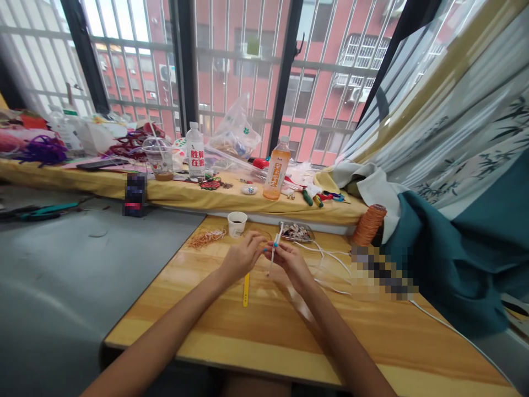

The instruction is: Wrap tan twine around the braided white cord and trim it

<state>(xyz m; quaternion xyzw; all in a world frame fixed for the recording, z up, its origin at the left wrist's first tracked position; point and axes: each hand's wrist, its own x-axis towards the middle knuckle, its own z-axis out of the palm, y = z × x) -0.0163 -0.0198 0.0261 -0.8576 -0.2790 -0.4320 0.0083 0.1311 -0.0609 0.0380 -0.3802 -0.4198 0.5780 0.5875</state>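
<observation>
Over the wooden table my right hand (290, 261) pinches a white cord (273, 258), which stands up above the fingers and hangs below them. Bright blue spots show at the fingertips; whether these are nails or beads I cannot tell. Close beside it on the left, my left hand (245, 256) has its fingers bent and drawn together toward the right fingertips. What it grips is too small to make out. A yellow strip like a ruler (246, 291) lies under the left wrist. Just behind the hands stands a clear tray (306, 234) of small beads.
A paper cup (237, 225) of dark liquid stands near a bundle of orange-brown threads (203, 238). White cords (336, 262) trail rightward toward an orange thread spool (369, 225). Along the yellow-covered sill (231, 203) are an orange drink bottle (276, 171), a clear bottle (195, 151) and pliers (308, 197).
</observation>
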